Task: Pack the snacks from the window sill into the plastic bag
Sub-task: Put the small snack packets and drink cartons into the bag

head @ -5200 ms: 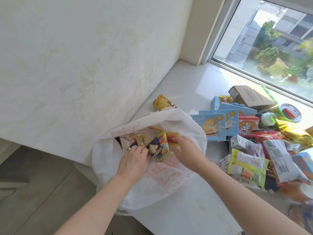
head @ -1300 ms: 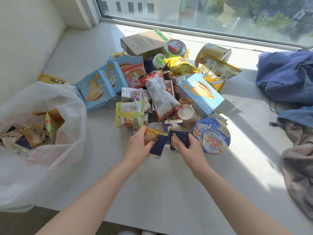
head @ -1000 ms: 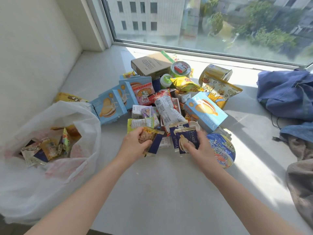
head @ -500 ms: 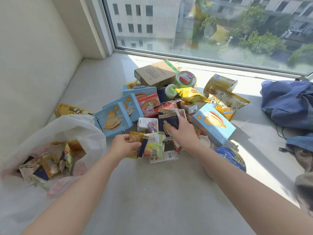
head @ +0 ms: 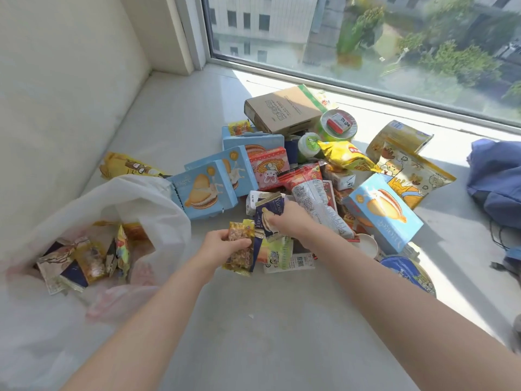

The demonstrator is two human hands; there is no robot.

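A nut packet (head: 239, 249) is pinched in the curled fingers of the left hand (head: 221, 246), and a dark blue packet (head: 267, 218) is gripped by the right hand (head: 290, 221), likely gathered for one trip. Remaining snacks (head: 310, 190) are heaped at twelve o'clock; the plastic bag (head: 158, 204) is spread open at nine o'clock.

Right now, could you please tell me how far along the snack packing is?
Early. Several small packets already lie in the plastic bag. The left hand grips a yellow nut packet, the right hand a dark blue packet. Most remains on the window sill: blue boxes, chip bags, a cardboard box.
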